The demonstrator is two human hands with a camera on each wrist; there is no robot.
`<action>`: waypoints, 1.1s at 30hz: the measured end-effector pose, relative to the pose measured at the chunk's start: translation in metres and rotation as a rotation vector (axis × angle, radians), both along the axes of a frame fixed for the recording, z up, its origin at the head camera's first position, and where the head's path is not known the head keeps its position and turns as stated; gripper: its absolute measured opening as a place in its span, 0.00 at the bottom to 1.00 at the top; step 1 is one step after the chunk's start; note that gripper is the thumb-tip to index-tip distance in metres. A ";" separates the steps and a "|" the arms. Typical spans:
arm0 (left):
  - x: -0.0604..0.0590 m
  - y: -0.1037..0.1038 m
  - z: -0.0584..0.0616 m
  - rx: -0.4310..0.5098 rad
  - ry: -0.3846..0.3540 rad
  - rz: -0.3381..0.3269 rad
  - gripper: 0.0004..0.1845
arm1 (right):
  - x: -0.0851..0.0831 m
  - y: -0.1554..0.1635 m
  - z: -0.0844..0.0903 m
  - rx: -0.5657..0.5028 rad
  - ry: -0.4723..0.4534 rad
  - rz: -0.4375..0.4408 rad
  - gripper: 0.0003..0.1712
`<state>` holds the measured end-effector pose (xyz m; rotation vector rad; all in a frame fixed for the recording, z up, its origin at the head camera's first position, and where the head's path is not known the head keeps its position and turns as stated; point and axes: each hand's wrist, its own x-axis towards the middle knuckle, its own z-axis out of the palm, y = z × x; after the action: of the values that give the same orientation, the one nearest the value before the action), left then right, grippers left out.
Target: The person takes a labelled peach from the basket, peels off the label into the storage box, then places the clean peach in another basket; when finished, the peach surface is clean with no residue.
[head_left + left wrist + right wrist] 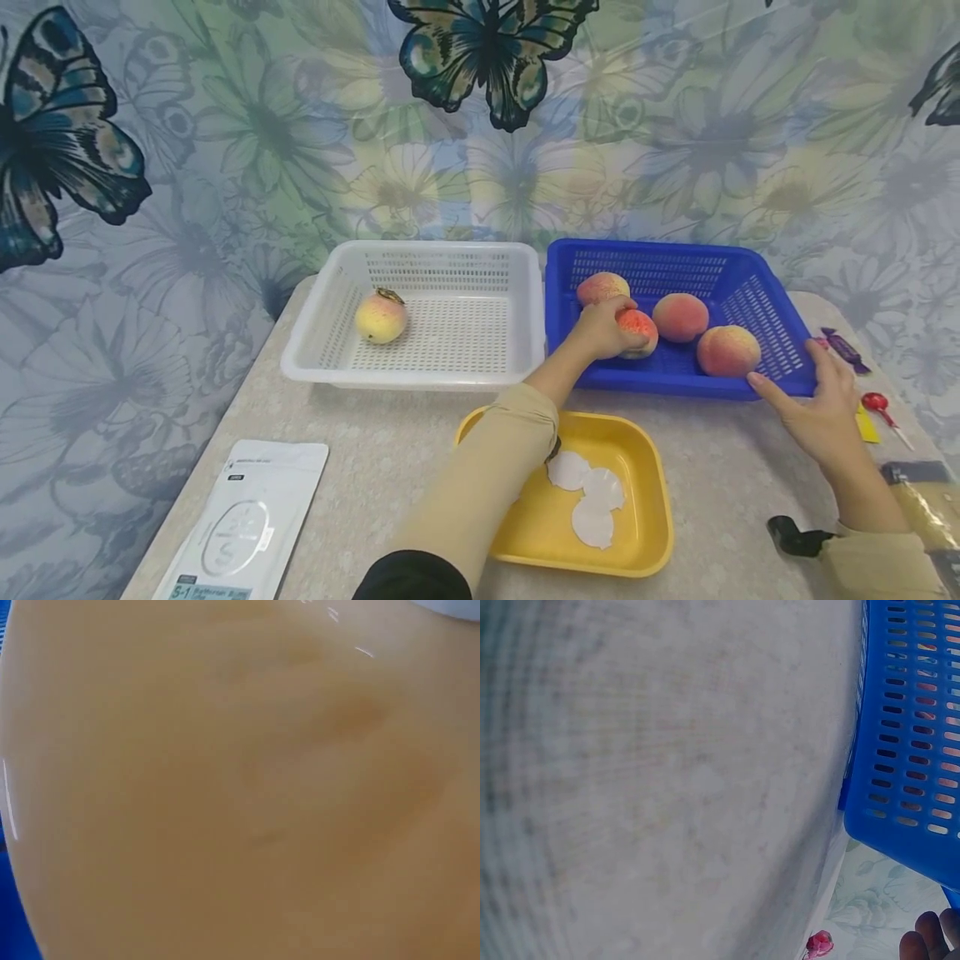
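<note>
My left hand (606,329) reaches into the blue basket (660,383) and grips a red-orange peach (637,333) on its left side. Three other peaches lie around it: one behind (602,287), one to the right (681,317), and one by the front wall (727,351). At the basket's front right corner, my right hand (821,408) holds the rim, thumb at the front and fingers at the side. Its fingertips (930,937) show beside the basket (907,847) in the right wrist view. Blurred skin fills most of the left wrist view.
Left of the blue basket stands a white basket (412,379) with one yellow-pink fruit (381,317). A yellow tray (645,533) in front holds white round pieces (592,521). A white pouch (247,508) lies front left; a lollipop (875,402) and wrapped candy (846,350) lie right.
</note>
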<state>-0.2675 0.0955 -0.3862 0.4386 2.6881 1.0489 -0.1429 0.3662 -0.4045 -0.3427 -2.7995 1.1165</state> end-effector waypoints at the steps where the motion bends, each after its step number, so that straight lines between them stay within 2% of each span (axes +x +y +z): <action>1: -0.001 0.000 -0.001 -0.003 -0.004 -0.010 0.31 | 0.000 0.000 0.000 0.000 -0.001 -0.001 0.57; 7: -0.002 0.001 -0.003 -0.015 -0.024 -0.047 0.32 | 0.000 0.000 0.000 -0.006 -0.021 -0.005 0.57; 15: -0.002 0.001 -0.004 -0.118 0.007 -0.122 0.33 | 0.000 0.001 -0.002 -0.019 -0.022 0.001 0.57; 21: -0.001 0.000 -0.005 -0.161 -0.002 -0.110 0.37 | 0.000 0.001 -0.001 -0.026 -0.064 0.000 0.59; 29: 0.001 0.002 -0.002 -0.140 -0.011 -0.099 0.36 | 0.000 0.000 0.002 -0.031 -0.068 0.009 0.58; 33: 0.002 0.003 0.000 -0.145 -0.020 -0.073 0.36 | 0.001 0.000 0.002 -0.030 -0.074 0.004 0.58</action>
<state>-0.2659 0.0986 -0.3867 0.4919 2.6850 0.8276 -0.1424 0.3660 -0.4026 -0.3895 -2.8506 1.1715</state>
